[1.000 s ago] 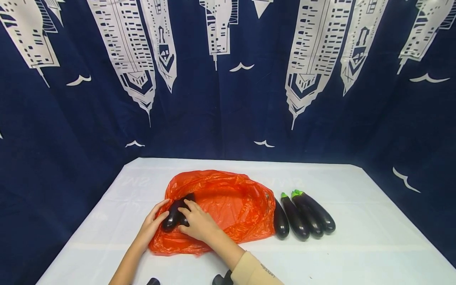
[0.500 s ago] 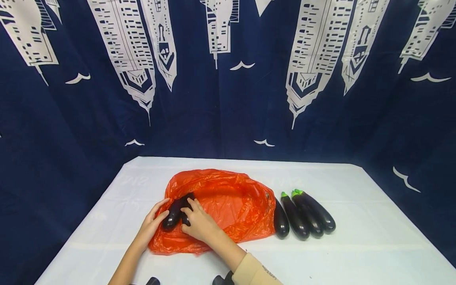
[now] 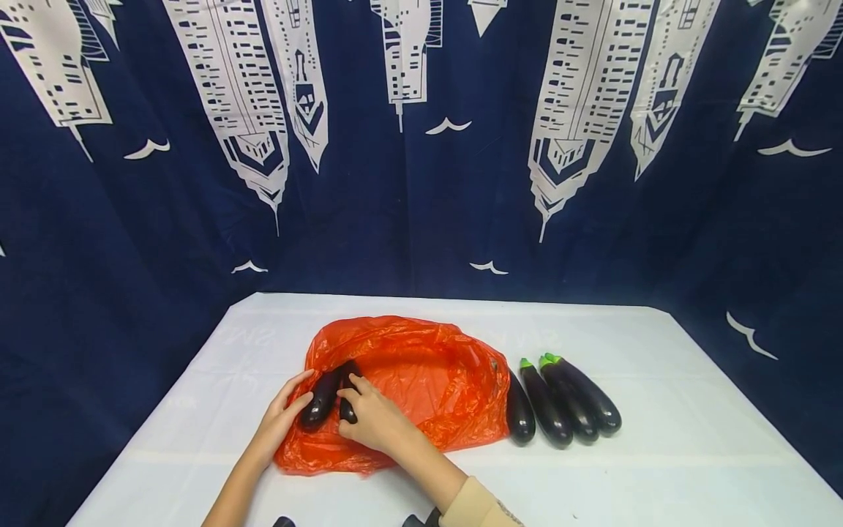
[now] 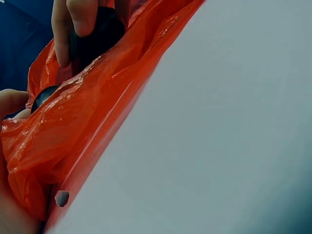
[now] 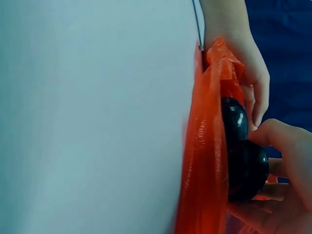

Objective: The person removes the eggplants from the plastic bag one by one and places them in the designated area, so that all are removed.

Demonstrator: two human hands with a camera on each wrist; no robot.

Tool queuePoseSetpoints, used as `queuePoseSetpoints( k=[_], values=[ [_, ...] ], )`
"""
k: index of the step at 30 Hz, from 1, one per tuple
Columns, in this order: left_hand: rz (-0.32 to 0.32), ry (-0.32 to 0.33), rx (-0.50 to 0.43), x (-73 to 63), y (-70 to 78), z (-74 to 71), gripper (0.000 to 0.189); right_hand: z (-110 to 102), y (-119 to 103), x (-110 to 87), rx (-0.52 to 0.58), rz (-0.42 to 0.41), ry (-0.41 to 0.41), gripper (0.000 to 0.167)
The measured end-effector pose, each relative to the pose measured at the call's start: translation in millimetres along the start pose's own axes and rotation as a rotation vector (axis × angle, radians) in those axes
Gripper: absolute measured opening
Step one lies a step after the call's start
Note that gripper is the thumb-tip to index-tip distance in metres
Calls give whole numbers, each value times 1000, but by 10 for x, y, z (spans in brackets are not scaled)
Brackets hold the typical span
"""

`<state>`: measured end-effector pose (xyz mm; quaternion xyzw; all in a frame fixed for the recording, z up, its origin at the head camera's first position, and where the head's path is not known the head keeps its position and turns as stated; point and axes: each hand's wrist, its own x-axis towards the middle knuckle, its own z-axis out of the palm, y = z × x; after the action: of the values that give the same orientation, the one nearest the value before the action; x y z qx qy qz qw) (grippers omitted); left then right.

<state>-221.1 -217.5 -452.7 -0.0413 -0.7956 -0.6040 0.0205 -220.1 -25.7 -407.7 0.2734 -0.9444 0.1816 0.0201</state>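
Note:
An orange-red plastic bag [image 3: 428,373] lies spread on the white table, its mouth gaping. Inside, at its left end, two dark eggplants lie side by side. My left hand [image 3: 276,421] holds the bag's left edge, its thumb beside the left eggplant [image 3: 320,402]. Reaching into the bag, my right hand [image 3: 374,416] grips the other eggplant [image 3: 347,411] with thumb and fingers around its sides. In the right wrist view, the rounded end of the gripped eggplant [image 5: 247,170] sits close against the left one [image 5: 235,119]. The hand hides part of the held eggplant.
Right of the bag lies an eggplant [image 3: 520,413], its top covered by the bag's edge. Further right rest several more eggplants [image 3: 569,402] with green stems. Dark objects [image 3: 421,518] show at the front edge. A navy patterned curtain [image 3: 408,205] hangs behind the table [image 3: 658,410].
My right hand has shifted slightly right, and the eggplant it grips has moved a little right with it. The left hand and the bag stay nearly still.

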Motion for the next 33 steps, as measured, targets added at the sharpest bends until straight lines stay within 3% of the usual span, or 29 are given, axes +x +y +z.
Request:
queuePoseSetpoints(
  k=[13,33],
  values=[
    [2,3,-12,-7,-5,9,47,-165,35,-154,69,-2,-45,47],
    [-2,3,-14,-1,7,11,48,-357,89,-445,66,-94,-51,46]
  ],
)
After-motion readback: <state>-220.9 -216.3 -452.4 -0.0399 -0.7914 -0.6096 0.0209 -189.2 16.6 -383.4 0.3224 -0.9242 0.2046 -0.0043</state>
